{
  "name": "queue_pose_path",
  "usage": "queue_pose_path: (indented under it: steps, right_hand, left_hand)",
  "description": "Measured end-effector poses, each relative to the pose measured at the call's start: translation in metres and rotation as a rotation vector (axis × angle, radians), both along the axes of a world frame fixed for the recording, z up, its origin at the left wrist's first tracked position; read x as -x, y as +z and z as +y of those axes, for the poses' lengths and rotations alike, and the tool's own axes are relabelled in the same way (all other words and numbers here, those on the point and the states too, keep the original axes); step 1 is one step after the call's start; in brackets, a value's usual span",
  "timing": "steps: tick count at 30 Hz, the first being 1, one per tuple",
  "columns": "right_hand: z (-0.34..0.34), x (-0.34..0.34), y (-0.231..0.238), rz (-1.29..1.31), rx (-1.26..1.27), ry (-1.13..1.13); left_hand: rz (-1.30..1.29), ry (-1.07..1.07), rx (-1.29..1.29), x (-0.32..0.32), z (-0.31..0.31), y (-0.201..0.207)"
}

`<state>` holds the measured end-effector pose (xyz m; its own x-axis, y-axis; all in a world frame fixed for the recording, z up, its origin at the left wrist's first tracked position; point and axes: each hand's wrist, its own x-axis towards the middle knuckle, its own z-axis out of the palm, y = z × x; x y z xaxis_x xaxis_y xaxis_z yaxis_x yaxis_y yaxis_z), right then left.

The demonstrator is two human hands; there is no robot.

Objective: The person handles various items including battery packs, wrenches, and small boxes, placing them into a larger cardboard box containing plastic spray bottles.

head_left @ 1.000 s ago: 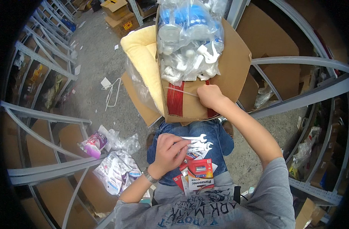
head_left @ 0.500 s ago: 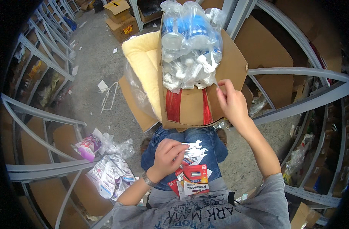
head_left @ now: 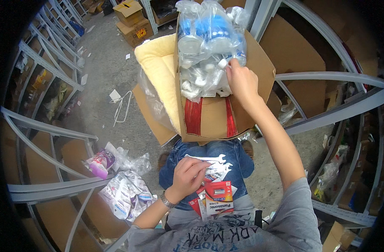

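Observation:
My left hand (head_left: 188, 175) rests over my lap, its fingers curled on several silver open-end wrenches (head_left: 215, 158) that fan out to the right. Below the wrenches lie red and white battery packs (head_left: 219, 199) on my lap. My right hand (head_left: 243, 82) reaches into an open cardboard box (head_left: 261, 67). Its fingers are closed on a small white piece (head_left: 223, 64), whose kind I cannot make out. Clear bags with white items (head_left: 200, 80) sit around that piece. Behind them are bagged clear and blue containers (head_left: 215, 33).
A cream padded cushion (head_left: 160, 63) leans against the box's left side. Plastic packages (head_left: 129, 195) lie at lower left by a grey shelf frame (head_left: 53, 187). Another shelf frame (head_left: 339, 111) runs along the right. A white cord (head_left: 124, 108) is on the floor.
My right hand has moved up and left, from the box's right edge in among the bagged items, and closed on the white piece. The left hand stays at the wrenches.

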<state>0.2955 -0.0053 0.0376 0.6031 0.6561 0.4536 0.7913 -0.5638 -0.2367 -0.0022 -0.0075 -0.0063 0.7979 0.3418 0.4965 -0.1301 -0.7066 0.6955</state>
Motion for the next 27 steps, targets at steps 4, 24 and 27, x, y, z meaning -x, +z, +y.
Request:
queue_pose_path:
  steps: [4,24,27]
  right_hand:
    - [0.009,-0.002,0.005,0.041,-0.004,0.004]
    - [-0.011,-0.001,-0.009,0.046,-0.203,0.216]
    - [-0.009,0.011,-0.002,0.066,-0.138,0.267]
  left_hand:
    - [0.025,0.02,0.011,0.002,0.002,-0.001]
    - [0.033,0.028,0.04,0.001,0.003,-0.006]
    - [0.029,0.022,0.034,0.001,0.001,-0.004]
